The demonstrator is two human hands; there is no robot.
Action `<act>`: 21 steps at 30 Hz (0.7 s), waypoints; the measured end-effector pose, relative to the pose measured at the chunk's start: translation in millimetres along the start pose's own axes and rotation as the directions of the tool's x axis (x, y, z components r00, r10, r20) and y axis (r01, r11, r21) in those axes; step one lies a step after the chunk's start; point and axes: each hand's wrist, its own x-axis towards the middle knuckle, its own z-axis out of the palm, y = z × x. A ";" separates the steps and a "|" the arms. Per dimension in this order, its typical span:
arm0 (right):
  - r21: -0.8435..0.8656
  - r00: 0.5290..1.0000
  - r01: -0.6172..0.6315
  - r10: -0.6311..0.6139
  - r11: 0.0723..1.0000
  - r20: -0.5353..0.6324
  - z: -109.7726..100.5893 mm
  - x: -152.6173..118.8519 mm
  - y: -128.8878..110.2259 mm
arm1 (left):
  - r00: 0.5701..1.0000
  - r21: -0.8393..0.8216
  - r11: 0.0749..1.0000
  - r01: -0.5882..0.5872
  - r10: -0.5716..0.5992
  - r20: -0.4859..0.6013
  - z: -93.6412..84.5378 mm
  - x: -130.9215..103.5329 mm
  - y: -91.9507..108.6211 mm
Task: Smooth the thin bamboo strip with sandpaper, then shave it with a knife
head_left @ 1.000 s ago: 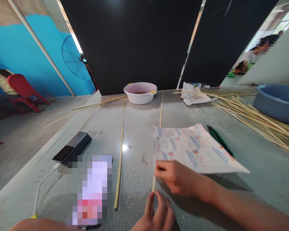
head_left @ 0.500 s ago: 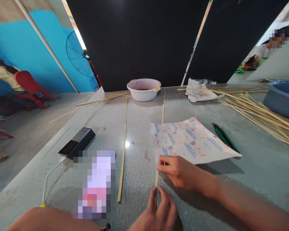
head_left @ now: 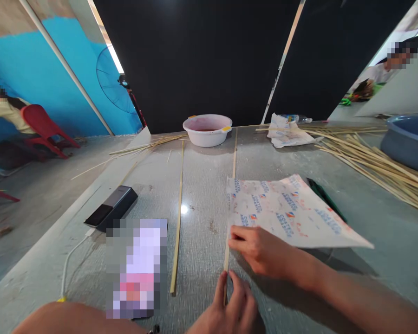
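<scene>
A long, thin bamboo strip lies lengthwise on the table, running away from me. My left hand is closed on its near end, with thumb and index finger along its sides. Just beyond, my right hand pinches the near left corner of a sandpaper sheet against the same strip. The sheet's white back carries blue "coated abrasive" print. Its abrasive face is turned down and hidden. A second bamboo strip lies apart on the left, roughly parallel.
A phone and a dark box-like device with a white cable lie left. A green-handled cutter sits partly behind the sheet. Farther back are a white basin, a strip pile and a blue-grey tub.
The sandpaper sheet has swung right and slightly toward me, covering more of the green cutter. My right hand has barely shifted, and my left hand stays in place on the strip.
</scene>
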 end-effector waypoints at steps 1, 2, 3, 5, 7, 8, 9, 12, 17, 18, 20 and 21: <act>0.030 0.999 0.027 -0.028 0.999 0.028 0.6 -0.4 -5.1 | 1.000 0.004 1.000 0.000 0.000 0.001 -0.2 0.8 -0.3; 0.069 0.998 0.046 -0.050 0.997 0.049 1.1 -0.4 -10.0 | 1.000 0.010 1.000 -0.004 0.004 0.003 -0.5 1.4 -0.6; 0.114 0.996 0.054 -0.061 0.992 0.059 1.4 -0.1 -13.7 | 1.000 0.017 1.000 -0.010 0.010 0.009 -0.8 1.8 -0.8; 0.202 0.997 0.050 -0.061 0.978 0.048 1.2 1.5 -15.3 | 1.000 0.029 0.999 -0.015 0.014 0.025 -1.1 1.7 -0.8; 0.266 0.999 0.036 -0.042 0.963 0.016 0.1 3.6 -9.4 | 0.999 0.026 1.000 -0.018 0.017 0.032 -0.7 0.6 -0.3; 0.271 1.000 0.028 -0.027 0.962 -0.008 -0.4 4.3 -5.0 | 0.999 0.021 1.000 -0.021 0.020 0.032 -0.3 0.0 0.0; 0.257 0.999 0.014 -0.005 0.966 -0.035 -0.8 4.8 -0.7 | 0.999 0.018 1.000 -0.024 0.024 0.030 0.1 -0.6 0.3; 0.147 0.994 -0.037 0.052 0.988 -0.098 0.5 4.4 4.3 | 1.000 0.009 1.000 -0.028 0.028 0.014 1.0 -1.2 0.2; 0.154 0.998 0.057 -0.059 0.987 0.007 7.5 2.4 -11.4 | 0.999 0.039 0.998 -0.049 0.048 0.017 1.4 -0.3 -0.8; 0.189 0.997 0.066 -0.070 0.980 0.016 7.8 2.7 -12.1 | 0.998 0.036 0.998 -0.056 0.055 0.022 1.3 -0.3 -0.8; 0.220 0.999 0.047 -0.044 0.974 -0.017 6.1 4.0 -7.2 | 0.998 0.007 0.999 -0.047 0.047 0.032 0.8 -0.3 -0.6; 0.210 0.999 0.023 -0.013 0.978 -0.047 4.5 4.7 -2.6 | 0.999 -0.007 0.999 -0.033 0.033 0.032 0.5 -0.3 -0.6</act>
